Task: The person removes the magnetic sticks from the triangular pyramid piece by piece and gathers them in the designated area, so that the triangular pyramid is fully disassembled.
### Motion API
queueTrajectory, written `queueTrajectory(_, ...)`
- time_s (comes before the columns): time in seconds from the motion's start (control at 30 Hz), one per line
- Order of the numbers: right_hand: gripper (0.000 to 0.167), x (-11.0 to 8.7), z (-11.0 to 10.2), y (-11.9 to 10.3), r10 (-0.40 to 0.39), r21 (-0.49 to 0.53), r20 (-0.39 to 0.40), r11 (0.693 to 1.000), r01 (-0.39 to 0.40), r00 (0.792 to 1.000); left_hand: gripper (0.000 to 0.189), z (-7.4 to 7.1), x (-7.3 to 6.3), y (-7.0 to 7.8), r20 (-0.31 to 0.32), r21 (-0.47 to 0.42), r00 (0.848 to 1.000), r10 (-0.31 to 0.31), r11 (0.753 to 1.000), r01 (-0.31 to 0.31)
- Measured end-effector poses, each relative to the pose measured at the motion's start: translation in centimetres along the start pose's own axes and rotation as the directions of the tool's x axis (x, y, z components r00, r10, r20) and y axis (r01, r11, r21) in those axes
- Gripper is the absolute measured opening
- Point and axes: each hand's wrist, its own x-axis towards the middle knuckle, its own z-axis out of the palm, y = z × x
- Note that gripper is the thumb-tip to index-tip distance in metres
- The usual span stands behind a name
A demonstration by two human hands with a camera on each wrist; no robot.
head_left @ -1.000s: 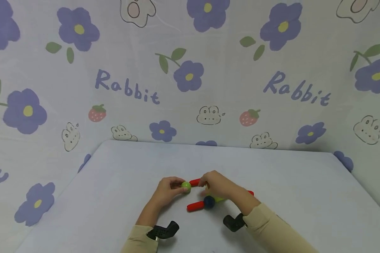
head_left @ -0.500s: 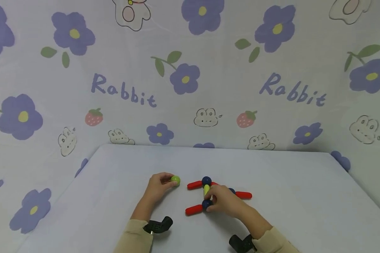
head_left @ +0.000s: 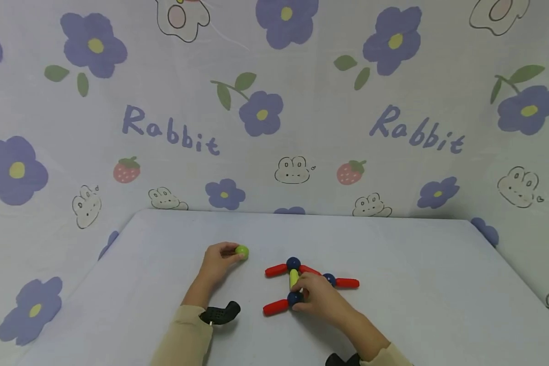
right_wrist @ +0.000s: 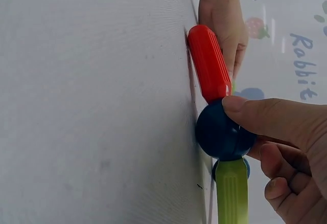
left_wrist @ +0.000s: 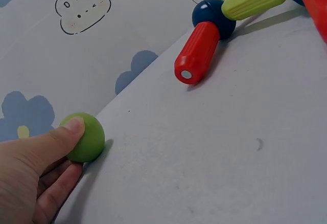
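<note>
My left hand pinches a green ball between thumb and fingers, seen closely in the left wrist view. To its right lies a figure of magnetic rods and balls. My right hand pinches the figure's near blue ball, thumb pressed on it in the right wrist view. A red rod points left from that ball. A yellow-green rod runs to the far blue ball, which bears another red rod. My right fingers partly hide the middle.
Further right, a third blue ball joins a red rod and a slanting red rod. Everything lies on a white tabletop. Behind it hangs a flower-printed cloth.
The left hand has carried the green ball left and away from the figure. My right hand has moved from the figure's far end to its near blue ball.
</note>
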Motion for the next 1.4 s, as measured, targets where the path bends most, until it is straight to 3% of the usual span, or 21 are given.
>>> queueTrajectory(0.33, 0.027, -0.1, 0.2, 0.0, -0.027, -0.002, 0.012, 1.000, 0.027, 1.000, 0.036, -0.9, 1.6, -0.9, -0.081, -0.064, 0.996, -0.048, 0.997, 0.043)
queueTrajectory(0.57, 0.029, -0.1, -0.1, -0.1, -0.049, -0.010, 0.021, 0.999, 0.049, 0.999, 0.036, -1.2, 2.5, -0.5, -0.181, -0.074, 0.981, -0.073, 0.995, 0.060)
queueTrajectory(0.87, 0.030, -0.2, -0.4, 0.0, -0.029, -0.013, 0.030, 0.999, 0.030, 0.999, 0.038, -1.1, 3.0, -0.2, -0.166, -0.066, 0.985, -0.051, 0.997, 0.041)
queueTrajectory(1.1, 0.029, -0.3, -0.3, 0.1, -0.033, -0.016, 0.025, 0.999, 0.034, 0.999, 0.042, -1.1, 2.9, -0.3, -0.153, -0.092, 0.987, -0.059, 0.995, 0.045)
queueTrajectory(1.3, 0.032, -0.5, -0.2, 0.5, -0.002, -0.005, 0.012, 1.000, 0.002, 1.000, 0.049, -1.3, 2.0, 0.1, -0.171, -0.230, 0.979, -0.111, 0.971, 0.070)
queueTrajectory(1.4, 0.034, -0.6, -0.2, 0.7, 0.011, -0.004, 0.009, 1.000, -0.011, 1.000, 0.046, -1.1, 0.7, 1.3, -0.158, -0.248, 0.986, -0.060, 0.969, 0.019)
